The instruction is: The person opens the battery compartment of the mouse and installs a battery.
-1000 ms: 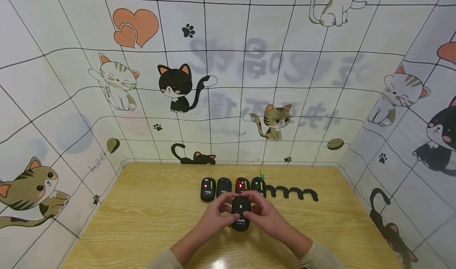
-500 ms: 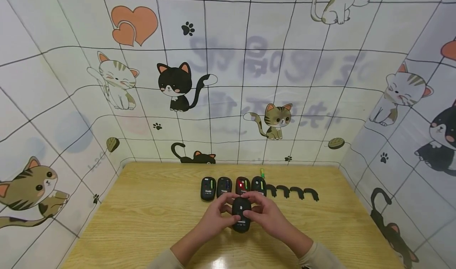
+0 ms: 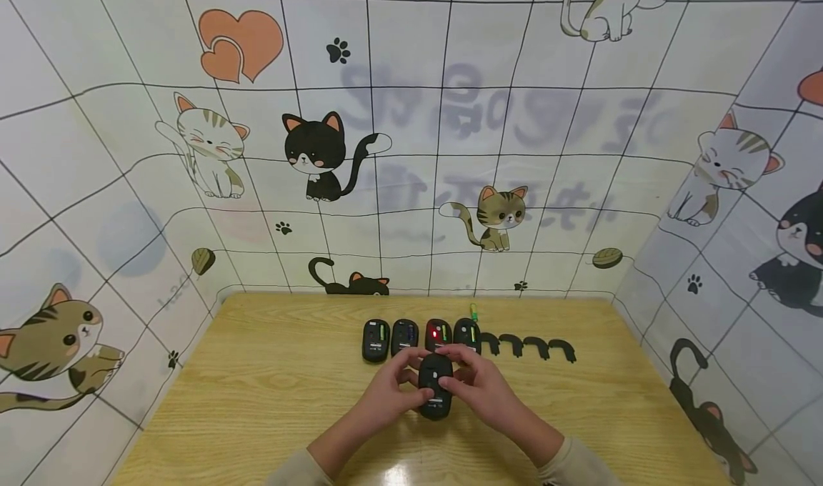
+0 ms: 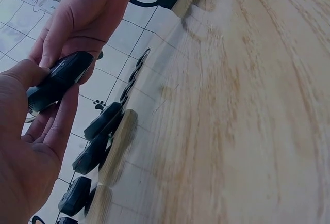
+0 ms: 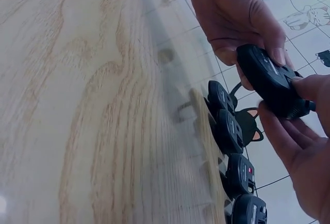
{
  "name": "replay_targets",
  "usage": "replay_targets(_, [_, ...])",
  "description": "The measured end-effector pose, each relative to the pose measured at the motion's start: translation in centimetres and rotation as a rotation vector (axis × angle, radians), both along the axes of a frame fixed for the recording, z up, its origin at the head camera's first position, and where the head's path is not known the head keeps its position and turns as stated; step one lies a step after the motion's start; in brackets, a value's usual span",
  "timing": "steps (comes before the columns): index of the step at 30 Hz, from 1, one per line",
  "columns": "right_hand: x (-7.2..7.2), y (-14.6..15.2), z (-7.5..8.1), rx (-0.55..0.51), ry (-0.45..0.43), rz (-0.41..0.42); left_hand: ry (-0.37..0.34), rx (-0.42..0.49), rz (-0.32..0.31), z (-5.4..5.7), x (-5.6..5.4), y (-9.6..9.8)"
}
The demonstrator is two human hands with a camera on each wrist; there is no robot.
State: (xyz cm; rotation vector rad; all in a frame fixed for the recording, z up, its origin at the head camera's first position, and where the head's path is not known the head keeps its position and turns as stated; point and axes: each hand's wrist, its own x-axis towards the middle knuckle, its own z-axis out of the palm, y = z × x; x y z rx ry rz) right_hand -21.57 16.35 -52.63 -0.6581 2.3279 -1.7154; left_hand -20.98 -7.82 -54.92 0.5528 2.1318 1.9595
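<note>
Both hands hold one black computer mouse (image 3: 435,402) above the front middle of the table, its underside with a printed label turned up. My left hand (image 3: 393,389) grips its left side, thumb on the underside and fingers curled around the far end. On the opposite side my right hand (image 3: 481,392) grips it, thumb pressing near the middle of the underside. In the right wrist view the mouse (image 5: 269,82) is tilted between the two hands. The left wrist view shows the mouse (image 4: 59,81) edge-on, with fingers beneath it.
Behind the hands several black mice lie bottom up in a row, among them a leftmost mouse (image 3: 376,341) and one with a lit red light (image 3: 438,334). Right of them are several curved black covers (image 3: 536,348). A green battery (image 3: 473,312) is behind the row on the wooden table (image 3: 270,400).
The hands keep their hold on the mouse, with only slight thumb and finger movement. The red light on the leftmost mouse in the row, lit a second ago, is out.
</note>
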Motion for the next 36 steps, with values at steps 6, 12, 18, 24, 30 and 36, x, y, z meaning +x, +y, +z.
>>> replay_targets(6, [0.0, -0.1, -0.1, 0.006, 0.139, -0.052, 0.002, -0.019, 0.001, 0.3, 0.0, 0.1])
replay_targets(12, [0.0, 0.0, 0.1, 0.028, 0.208, -0.105, -0.018, -0.039, -0.005, 0.3, -0.1, 0.2])
replay_targets(18, [-0.3, 0.1, 0.4, 0.061, 0.159, -0.178, -0.034, -0.053, -0.015, 0.0, -0.2, 0.1])
replay_targets(24, [-0.5, 0.3, 0.6, 0.001, 0.101, -0.213, -0.042, -0.054, -0.029, 0.1, -0.1, 0.1])
replay_targets(30, [-0.7, 0.6, 0.4, -0.073, 0.097, -0.192, -0.064, -0.034, -0.048, 0.1, 0.0, 0.1])
replay_targets(36, [-1.0, 0.9, 0.6, -0.122, 0.082, -0.192, -0.066, -0.016, -0.058, 0.1, 0.0, 0.2])
